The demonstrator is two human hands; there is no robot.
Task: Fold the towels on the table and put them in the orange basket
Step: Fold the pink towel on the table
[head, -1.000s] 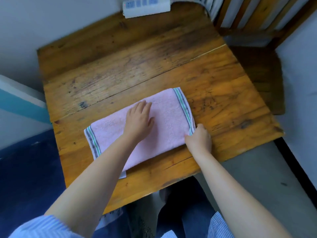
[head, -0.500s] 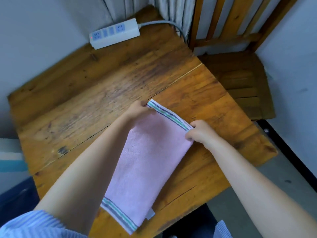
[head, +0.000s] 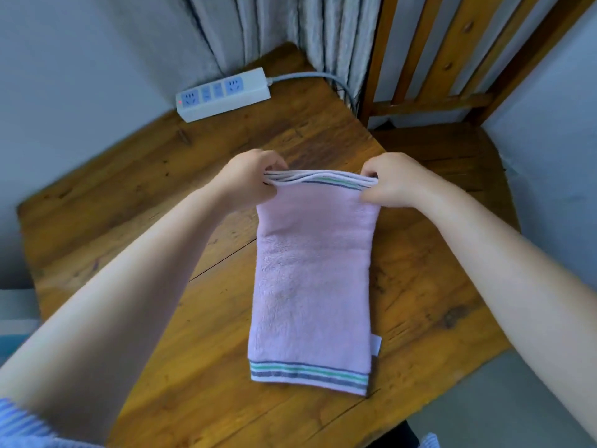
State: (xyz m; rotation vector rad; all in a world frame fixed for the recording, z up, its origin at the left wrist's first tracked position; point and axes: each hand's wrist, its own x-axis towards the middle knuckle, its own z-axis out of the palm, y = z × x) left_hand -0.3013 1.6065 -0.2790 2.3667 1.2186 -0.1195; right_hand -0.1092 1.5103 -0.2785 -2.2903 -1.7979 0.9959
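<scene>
A pink towel [head: 311, 286] with grey and green stripes at both ends lies folded lengthwise on the wooden table [head: 161, 318], running from me towards the far edge. My left hand [head: 248, 181] pinches the far left corner of the towel. My right hand [head: 391, 184] pinches the far right corner. Both hands lift that far striped edge a little off the table, and its layers show. The near striped end lies flat. No orange basket is in view.
A white power strip [head: 223, 93] with a grey cable lies at the table's far edge, near a grey curtain [head: 281, 30]. A wooden chair [head: 452, 92] stands beyond the table's right corner. The floor shows at the lower right.
My left hand left the towel's middle and took the far corner, and my right hand took the other. The far edge has risen off the table. My view has turned along the towel's length.
</scene>
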